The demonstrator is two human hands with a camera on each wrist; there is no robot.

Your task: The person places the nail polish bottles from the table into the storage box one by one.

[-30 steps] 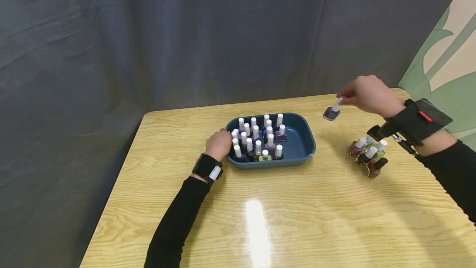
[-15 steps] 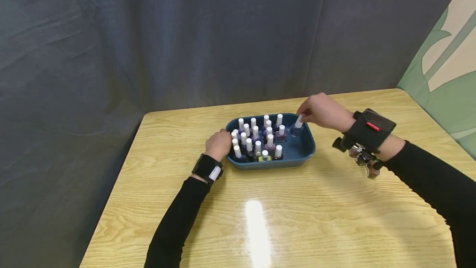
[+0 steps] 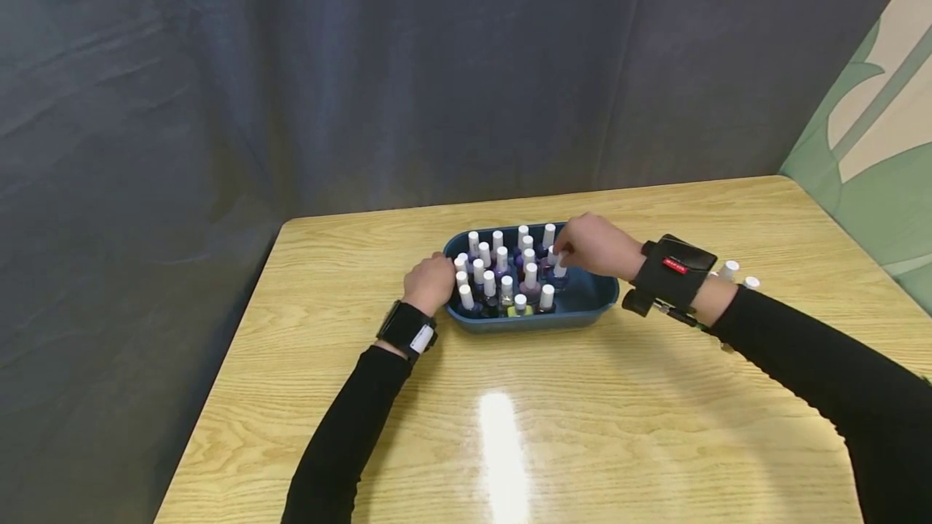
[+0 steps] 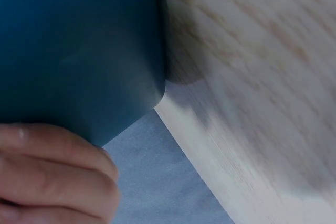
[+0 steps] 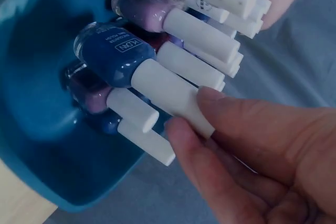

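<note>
A blue tray (image 3: 600,294) stands mid-table with several white-capped nail polish bottles (image 3: 502,265) upright in its left part. My right hand (image 3: 562,259) reaches into it and pinches the white cap of a blue bottle (image 3: 559,273) beside the others. In the right wrist view, thumb and forefinger (image 5: 231,119) pinch that blue bottle (image 5: 116,55) by its cap, low over the tray floor (image 5: 31,129). My left hand (image 3: 435,275) grips the tray's left end. In the left wrist view its curled fingers (image 4: 52,166) lie against the tray wall (image 4: 79,45).
A few more bottles (image 3: 730,269) stand on the wooden table (image 3: 582,427) behind my right wrist, mostly hidden by it. A dark curtain hangs behind the table's far edge. The table's left edge drops away past my left arm.
My right hand carried the blue bottle from above the table's right side leftward into the tray and lowered it beside the others. The left hand stayed on the tray.
</note>
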